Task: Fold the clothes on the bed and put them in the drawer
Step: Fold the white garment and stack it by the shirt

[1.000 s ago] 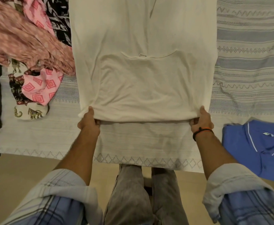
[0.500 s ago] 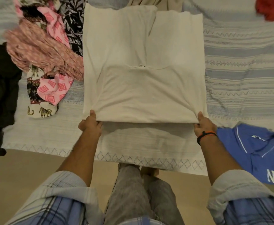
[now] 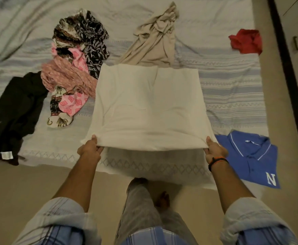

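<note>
Both hands, left [image 3: 90, 150] and right [image 3: 215, 150], pinch the folded cream shirt's [image 3: 148, 110] near corners above the bed [image 3: 229, 89]

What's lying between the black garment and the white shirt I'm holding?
In the head view, a patterned pile of pink and black-and-white clothes lies between the black garment and the white shirt.
</note>
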The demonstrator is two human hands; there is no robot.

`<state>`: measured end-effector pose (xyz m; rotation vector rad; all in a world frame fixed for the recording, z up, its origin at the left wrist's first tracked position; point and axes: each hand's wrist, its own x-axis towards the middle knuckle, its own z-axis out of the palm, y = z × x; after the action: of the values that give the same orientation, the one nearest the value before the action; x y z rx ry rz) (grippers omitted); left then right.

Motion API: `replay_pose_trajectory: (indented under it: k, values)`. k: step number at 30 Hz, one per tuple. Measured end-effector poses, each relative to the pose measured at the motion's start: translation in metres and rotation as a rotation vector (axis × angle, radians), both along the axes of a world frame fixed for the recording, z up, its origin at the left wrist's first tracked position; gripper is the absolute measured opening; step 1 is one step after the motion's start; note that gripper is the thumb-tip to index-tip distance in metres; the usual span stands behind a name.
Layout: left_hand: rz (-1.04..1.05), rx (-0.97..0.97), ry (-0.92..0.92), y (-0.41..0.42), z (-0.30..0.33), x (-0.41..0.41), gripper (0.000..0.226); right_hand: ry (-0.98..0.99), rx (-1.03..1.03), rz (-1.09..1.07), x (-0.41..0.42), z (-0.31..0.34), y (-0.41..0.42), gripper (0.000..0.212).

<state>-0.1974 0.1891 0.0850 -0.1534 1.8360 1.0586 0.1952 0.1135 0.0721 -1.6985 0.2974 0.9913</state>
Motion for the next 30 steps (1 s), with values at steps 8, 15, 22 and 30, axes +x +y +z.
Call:
replay_pose_trajectory:
  k: [8,15,22,30]
  values:
    - [-0.01,-0.003,-0.032,-0.043,0.007,0.0,0.044,-0.033,-0.084,0.056,0.013,0.012,-0.04,0.018]
    - [0.017,-0.009,-0.036,-0.007,0.011,0.003,0.036,-0.014,-0.066,0.052,0.019,0.008,-0.001,0.014]
    - [-0.005,0.032,-0.056,0.097,0.002,-0.001,0.043,0.002,-0.013,-0.052,0.04,0.005,0.094,0.014]
    - [-0.09,-0.02,-0.059,0.235,-0.057,0.002,0.025,-0.032,-0.064,-0.066,0.051,-0.023,0.224,0.021]
